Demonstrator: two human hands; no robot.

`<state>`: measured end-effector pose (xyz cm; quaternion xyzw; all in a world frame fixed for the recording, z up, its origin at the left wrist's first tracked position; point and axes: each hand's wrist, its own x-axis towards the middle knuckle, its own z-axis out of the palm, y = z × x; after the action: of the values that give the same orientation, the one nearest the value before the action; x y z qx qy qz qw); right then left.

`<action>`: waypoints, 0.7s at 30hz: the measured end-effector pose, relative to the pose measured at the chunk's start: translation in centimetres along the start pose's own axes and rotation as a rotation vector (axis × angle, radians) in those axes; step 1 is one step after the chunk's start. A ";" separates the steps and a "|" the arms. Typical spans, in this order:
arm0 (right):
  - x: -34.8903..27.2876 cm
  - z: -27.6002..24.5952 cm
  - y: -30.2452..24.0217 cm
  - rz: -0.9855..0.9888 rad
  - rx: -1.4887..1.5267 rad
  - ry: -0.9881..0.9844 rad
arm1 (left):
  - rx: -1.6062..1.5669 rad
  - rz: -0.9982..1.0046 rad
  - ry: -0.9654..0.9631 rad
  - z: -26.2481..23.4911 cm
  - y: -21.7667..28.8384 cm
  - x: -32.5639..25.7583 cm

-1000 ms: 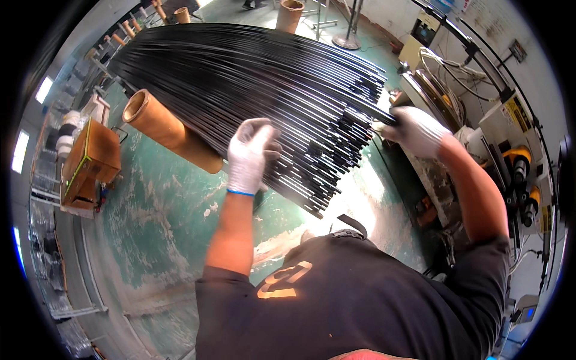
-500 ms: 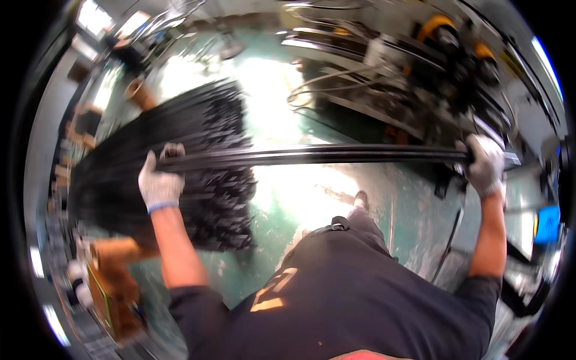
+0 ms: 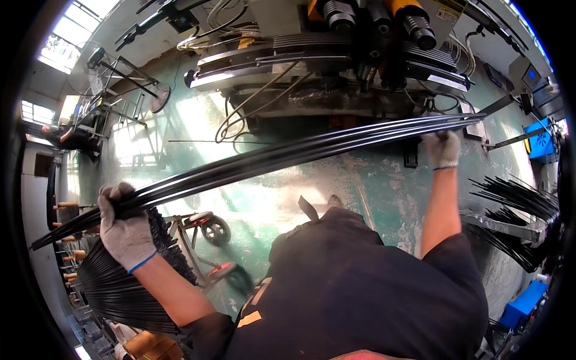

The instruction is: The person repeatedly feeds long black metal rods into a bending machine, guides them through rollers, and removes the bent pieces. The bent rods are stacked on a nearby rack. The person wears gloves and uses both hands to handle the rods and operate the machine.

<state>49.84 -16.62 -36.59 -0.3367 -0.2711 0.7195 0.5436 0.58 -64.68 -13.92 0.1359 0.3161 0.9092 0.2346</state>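
I have a single view, a wide fisheye worn on the person's head, looking steeply down over the dark shirt point(image 3: 360, 288) to the green floor point(image 3: 384, 180). It sits close above both gloved hands, and straight lines bow toward its dark round rim.

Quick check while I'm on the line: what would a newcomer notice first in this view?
The bundle of long black rods slanting across the middle, gripped near each end by the gloved left hand and right hand. Behind it, at the top, stands a big machine with orange rollers; more rods are stacked lower left.
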 end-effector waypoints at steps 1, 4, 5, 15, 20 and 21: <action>-4.5 7.8 0.8 0.159 0.313 -0.399 | 0.050 0.015 0.065 0.8 -2.6 1.1; -4.8 14.1 5.4 0.274 0.545 -0.147 | 0.052 -0.181 -0.109 4.7 -11.4 5.1; -2.7 14.5 6.5 0.269 0.587 -0.111 | 0.061 -0.242 -0.175 5.4 -13.3 6.5; 8.1 12.8 3.9 -0.199 0.373 0.261 | -0.106 -0.187 -0.171 -4.4 -10.6 28.1; 9.1 18.4 4.9 -0.156 0.380 0.138 | -0.062 -0.345 -0.111 -9.3 -17.1 35.5; 9.6 19.8 5.4 -0.110 0.395 0.144 | -0.050 -0.372 -0.110 -11.2 -18.3 37.3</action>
<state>29.41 -9.25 -30.09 -0.2590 -0.1033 0.7019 0.6555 -29.42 -38.70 -30.51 0.1190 0.2998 0.8489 0.4186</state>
